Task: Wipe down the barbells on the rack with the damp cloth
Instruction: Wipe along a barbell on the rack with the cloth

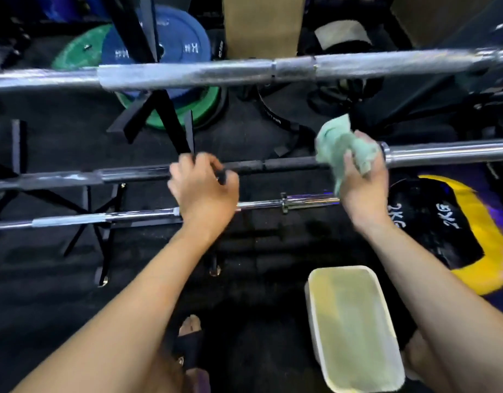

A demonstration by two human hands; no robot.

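Three barbells lie across the black rack (pixel 165 120). The top one is a silver barbell (pixel 188 73), the middle one a dark barbell (pixel 273 165) with a chrome sleeve at the right, the lowest a thin chrome barbell (pixel 102 218). My left hand (pixel 202 185) grips the dark barbell's shaft near its middle. My right hand (pixel 363 185) holds a bunched pale green cloth (pixel 344 148) wrapped around the same bar, just left of the sleeve collar.
A white tub (pixel 352 327) of cloudy water stands on the black floor by my right leg. A yellow and black weight (pixel 449 231) lies at right. Green and blue plates (pixel 159 55) lean behind the rack. My foot (pixel 189 327) shows below.
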